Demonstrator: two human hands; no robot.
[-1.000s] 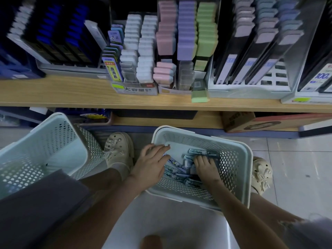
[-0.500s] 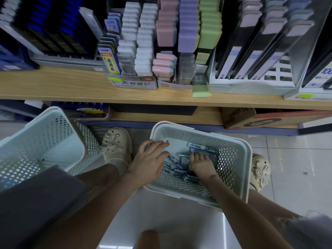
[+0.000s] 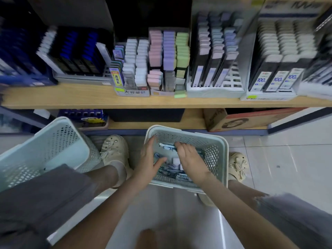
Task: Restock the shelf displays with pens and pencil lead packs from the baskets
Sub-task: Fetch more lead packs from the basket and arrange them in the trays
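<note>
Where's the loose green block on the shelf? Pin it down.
Head view, centre: the green block lies on the wooden shelf's front edge, in front of the green stack.

Two perforated baskets stand on the floor, the left basket (image 3: 45, 150) and the middle basket (image 3: 197, 139). Two hands are in the middle one, the left hand (image 3: 149, 162) and the right hand (image 3: 190, 159), over packs (image 3: 168, 170) too jumbled to count. Two cream shoes show, the left shoe (image 3: 115, 151) and the right shoe (image 3: 237, 166), with one cardboard box (image 3: 215, 119) and two wooden shelf boards, the upper shelf (image 3: 71, 99) and the lower shelf (image 3: 156, 124). Three pastel stacks stand side by side, the pink stack (image 3: 155, 49), the purple stack (image 3: 168, 51) and the green stack (image 3: 182, 51), while the white rack (image 3: 213, 91) holds three dark columns and the end rack (image 3: 269, 95) three columns marked 100.
</note>
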